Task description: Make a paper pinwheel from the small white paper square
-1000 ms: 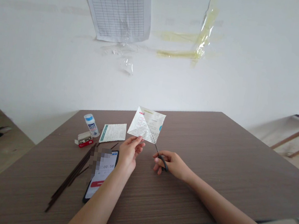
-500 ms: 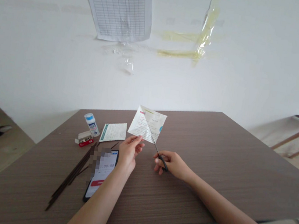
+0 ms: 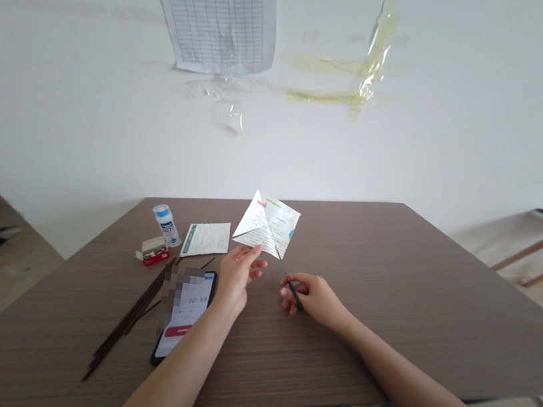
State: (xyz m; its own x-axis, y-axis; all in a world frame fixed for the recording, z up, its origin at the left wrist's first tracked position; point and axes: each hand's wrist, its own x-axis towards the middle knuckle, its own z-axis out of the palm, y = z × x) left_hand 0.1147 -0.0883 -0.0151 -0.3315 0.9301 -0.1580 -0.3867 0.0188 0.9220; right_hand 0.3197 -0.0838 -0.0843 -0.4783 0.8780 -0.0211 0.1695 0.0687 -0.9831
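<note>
Left hand pinches paper sheet at its near edge, thumb on top; right hand grasps scissors by the dark handle. Sheet is up off the tabletop, toward the far edge, nearer far-left corner than far-right. Blade end points at the sheet's near edge; too thin to tell if blades are spread or touching. Sheet looks light, thin, limp, likely creases or tears easily; best hold is a flat pinch by the edge, clear of the blades. Scissors look stiff; take by handle loops. Toward the left edge: second paper, bottle, small red box, dark sticks, phone.
</note>
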